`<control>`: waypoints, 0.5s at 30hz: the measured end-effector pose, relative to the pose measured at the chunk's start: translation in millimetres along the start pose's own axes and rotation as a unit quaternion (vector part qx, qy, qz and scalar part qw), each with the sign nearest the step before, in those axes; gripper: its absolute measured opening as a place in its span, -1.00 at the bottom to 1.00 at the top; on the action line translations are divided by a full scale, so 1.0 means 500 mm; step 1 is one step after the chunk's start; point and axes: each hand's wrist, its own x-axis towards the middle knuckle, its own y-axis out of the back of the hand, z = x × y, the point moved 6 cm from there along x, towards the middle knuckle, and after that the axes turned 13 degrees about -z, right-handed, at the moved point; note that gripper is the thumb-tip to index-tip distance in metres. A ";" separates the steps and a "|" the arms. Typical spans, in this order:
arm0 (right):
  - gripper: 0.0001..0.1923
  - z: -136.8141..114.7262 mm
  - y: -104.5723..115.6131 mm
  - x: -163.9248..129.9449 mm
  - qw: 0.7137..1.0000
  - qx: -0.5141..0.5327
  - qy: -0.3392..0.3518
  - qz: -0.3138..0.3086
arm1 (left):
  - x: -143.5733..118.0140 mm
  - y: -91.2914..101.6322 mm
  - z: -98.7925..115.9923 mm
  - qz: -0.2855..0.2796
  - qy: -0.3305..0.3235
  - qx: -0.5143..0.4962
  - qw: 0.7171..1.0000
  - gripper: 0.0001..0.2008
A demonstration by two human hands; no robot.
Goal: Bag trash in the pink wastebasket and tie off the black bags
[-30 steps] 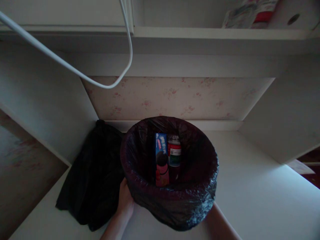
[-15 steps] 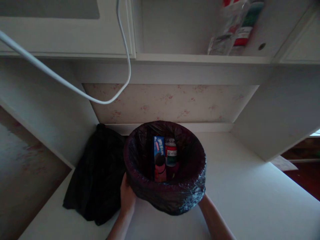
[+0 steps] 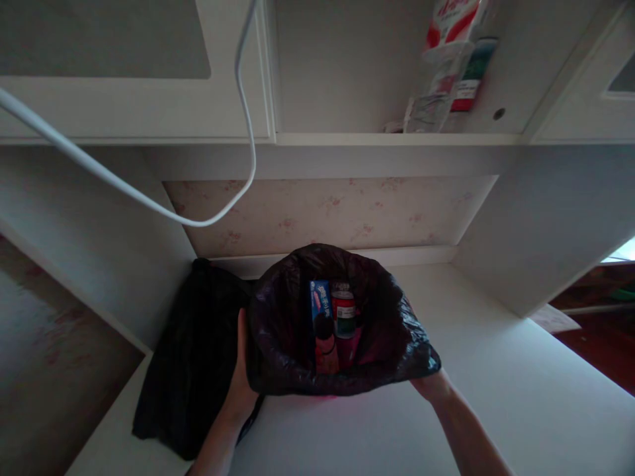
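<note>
A black garbage bag (image 3: 278, 370) lines a bin, with its rim spread in a wide mouth; a sliver of pink shows beneath its front edge. Inside lie a blue snack box (image 3: 321, 301) with a dark and pink picture, and a red, white and green can or jar (image 3: 344, 314). My left hand (image 3: 243, 380) grips the bag's left side, its fingers hidden behind the plastic. At the right, my right hand (image 3: 430, 385) holds the bag's edge, drawn outward to a corner; its fingers are mostly covered.
A second black bag (image 3: 191, 370) lies crumpled on the white desktop (image 3: 496, 357) at left. A white cable (image 3: 198, 223) hangs across the upper left. Overhead, a shelf (image 3: 397, 139) holds clear plastic packaging (image 3: 431, 92) and a red-green container (image 3: 471, 79).
The bag's right rim has been pulled outward and up from the bin, changing from round to pointed. My right hand has moved right and upward; my left hand has risen a little.
</note>
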 end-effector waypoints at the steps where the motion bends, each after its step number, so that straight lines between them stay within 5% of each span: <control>1: -0.03 -0.009 0.006 0.002 1.000 0.006 0.006 0.013 | 0.008 0.000 0.012 -0.014 -0.015 0.003 1.000 0.24; 5: 0.08 -0.048 0.023 0.023 1.000 -0.003 0.005 0.020 | 0.047 0.021 0.035 -0.052 -0.013 0.004 0.999 0.20; 9: 0.17 -0.102 0.033 0.064 0.999 -0.032 0.023 -0.007 | 0.088 0.032 0.062 -0.069 -0.013 0.024 0.997 -0.06; 15: 0.05 -0.166 0.032 0.153 0.991 -0.116 0.027 -0.064 | 0.144 -0.005 0.152 -0.106 -0.067 0.106 0.986 -0.31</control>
